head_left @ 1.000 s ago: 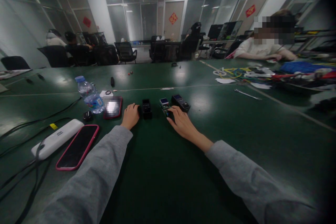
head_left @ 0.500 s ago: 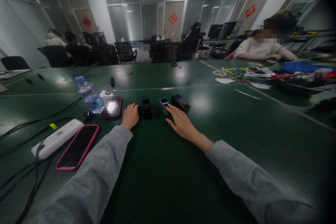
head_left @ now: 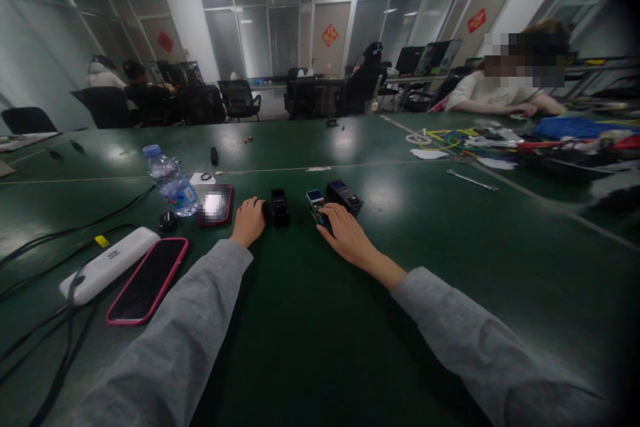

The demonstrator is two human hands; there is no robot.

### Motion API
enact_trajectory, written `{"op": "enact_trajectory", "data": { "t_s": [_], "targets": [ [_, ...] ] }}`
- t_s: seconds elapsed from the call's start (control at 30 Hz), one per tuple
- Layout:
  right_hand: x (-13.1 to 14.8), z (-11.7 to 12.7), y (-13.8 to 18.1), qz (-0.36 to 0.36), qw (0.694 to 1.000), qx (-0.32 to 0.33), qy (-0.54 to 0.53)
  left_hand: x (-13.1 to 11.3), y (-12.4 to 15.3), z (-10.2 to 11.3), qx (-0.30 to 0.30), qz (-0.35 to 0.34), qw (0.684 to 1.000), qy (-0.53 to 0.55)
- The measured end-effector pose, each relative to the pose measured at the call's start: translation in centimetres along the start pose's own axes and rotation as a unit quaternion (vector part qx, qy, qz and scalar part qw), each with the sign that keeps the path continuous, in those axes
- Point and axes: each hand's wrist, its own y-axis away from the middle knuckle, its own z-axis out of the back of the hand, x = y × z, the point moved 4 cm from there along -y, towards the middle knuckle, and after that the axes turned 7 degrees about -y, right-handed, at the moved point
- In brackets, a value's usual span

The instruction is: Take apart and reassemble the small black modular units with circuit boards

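My right hand [head_left: 346, 235] has its thumb and bent fingers on the near end of a small circuit board with a screen [head_left: 315, 196]; the hand partly covers that end. A black handheld device with a keypad [head_left: 344, 195] lies just beyond the fingers. To the left, my left hand [head_left: 249, 221] rests on the table with loosely bent fingers, its tips turned down and partly hidden. Close to its right side is another black device with a small screen [head_left: 279, 207]. Nothing shows in the left hand.
On the left lie a pink-edged phone [head_left: 149, 282], a white power bank [head_left: 111, 264], black cables, a plastic bottle [head_left: 171, 181] and a red-edged phone [head_left: 215, 205]. A wrench [head_left: 472, 180] and tangled cables [head_left: 450, 139] lie right. Across the table sits a person [head_left: 500, 97].
The fingers of my right hand have drawn back and bent at the circuit board, which has turned and shifted slightly, showing more of its face. My left hand has stayed put.
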Motion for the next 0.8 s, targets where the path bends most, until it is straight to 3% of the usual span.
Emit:
{"op": "enact_trajectory", "data": {
  "t_s": [0.8],
  "targets": [
    [-0.04, -0.07, -0.01, -0.01, 1.0, 0.007, 0.004, -0.16, 0.1, 0.29, 0.006, 0.001, 1.0, 0.003]
  ]
}}
